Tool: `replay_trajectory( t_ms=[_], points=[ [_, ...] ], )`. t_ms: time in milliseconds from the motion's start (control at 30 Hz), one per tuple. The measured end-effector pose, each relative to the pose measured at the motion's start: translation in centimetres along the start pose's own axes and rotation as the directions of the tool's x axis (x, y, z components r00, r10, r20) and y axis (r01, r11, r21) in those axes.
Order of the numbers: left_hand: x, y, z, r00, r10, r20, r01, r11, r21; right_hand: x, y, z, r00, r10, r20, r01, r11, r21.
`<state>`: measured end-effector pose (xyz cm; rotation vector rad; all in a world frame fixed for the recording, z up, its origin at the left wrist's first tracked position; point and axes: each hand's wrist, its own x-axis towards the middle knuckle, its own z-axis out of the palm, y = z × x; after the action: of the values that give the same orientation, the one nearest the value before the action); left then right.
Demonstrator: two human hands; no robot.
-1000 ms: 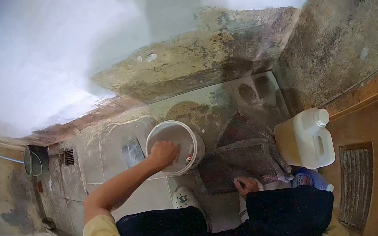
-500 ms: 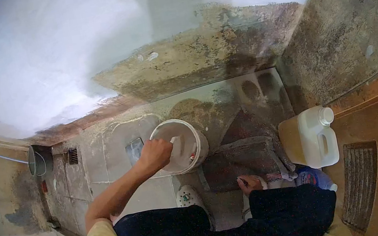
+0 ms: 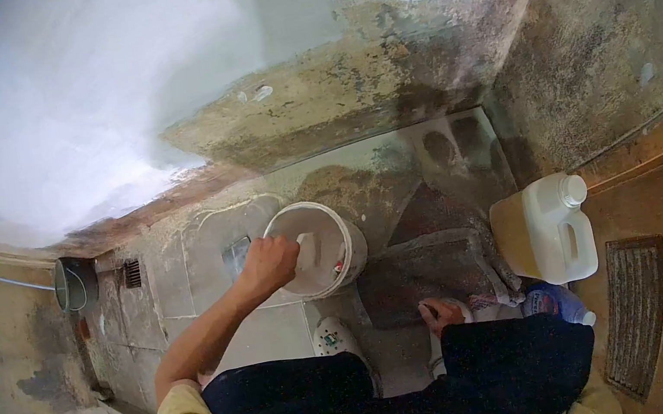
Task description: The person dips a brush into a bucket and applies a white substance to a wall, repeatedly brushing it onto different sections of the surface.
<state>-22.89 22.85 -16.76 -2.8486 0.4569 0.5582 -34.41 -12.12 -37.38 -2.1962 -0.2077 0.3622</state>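
Observation:
My left hand (image 3: 270, 266) is closed at the left side of a white bucket (image 3: 356, 247), its knuckles by the rim; what its fingers grip is hidden. Inside the bucket lie a pale object and a small red and white one. Beyond the hand, a grey square (image 3: 236, 256) shows at floor level. Low by my right knee is my right hand (image 3: 440, 312), fingers curled together, and I cannot make out anything in them. It is nearest to a dark cloth (image 3: 414, 281) spread on the floor.
A large translucent jug (image 3: 541, 229) and a blue bottle (image 3: 556, 303) stand at the right, near a ribbed panel (image 3: 636, 318). A dark pail (image 3: 75, 283) and a floor drain (image 3: 132, 274) are at the left. The stained, partly white wall (image 3: 314, 104) rises ahead.
The view has shifted slightly. My left hand has stayed beside the bucket with a small turn of the knuckles. The fingers of my right hand have shifted a little.

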Motion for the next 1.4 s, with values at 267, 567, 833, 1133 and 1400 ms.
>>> replay_trajectory(
  t_ms=[267, 567, 833, 1133, 1400],
  points=[
    [-2.1, -2.5, 1.0, 0.995, -0.094, -0.044, 0.085, 0.981, -0.176, 0.4, 0.5, 0.2, 0.997, 0.073, -0.011, -0.071, 0.994, 0.081],
    [-3.5, -6.2, 4.2, 0.876, 0.045, -0.481, -0.162, 0.966, -0.204, -0.1, 0.0, 0.5, 0.995, 0.011, -0.098, -0.008, 0.999, 0.036],
    [-3.2, -6.9, 4.5, 0.775, -0.022, -0.632, -0.130, 0.972, -0.193, -0.1, 2.2, 1.8, 0.977, -0.126, -0.171, 0.131, 0.991, 0.015],
    [-2.1, -6.8, 5.8, 0.603, -0.301, -0.739, -0.044, 0.912, -0.407, 0.2, 0.9, 0.9, 0.983, -0.101, -0.155, 0.112, 0.992, 0.064],
    [-2.4, -6.6, 5.6, 0.640, -0.341, -0.688, 0.026, 0.905, -0.424, 0.3, 1.3, 1.2, 0.966, -0.166, -0.198, 0.181, 0.982, 0.061]
  ],
)
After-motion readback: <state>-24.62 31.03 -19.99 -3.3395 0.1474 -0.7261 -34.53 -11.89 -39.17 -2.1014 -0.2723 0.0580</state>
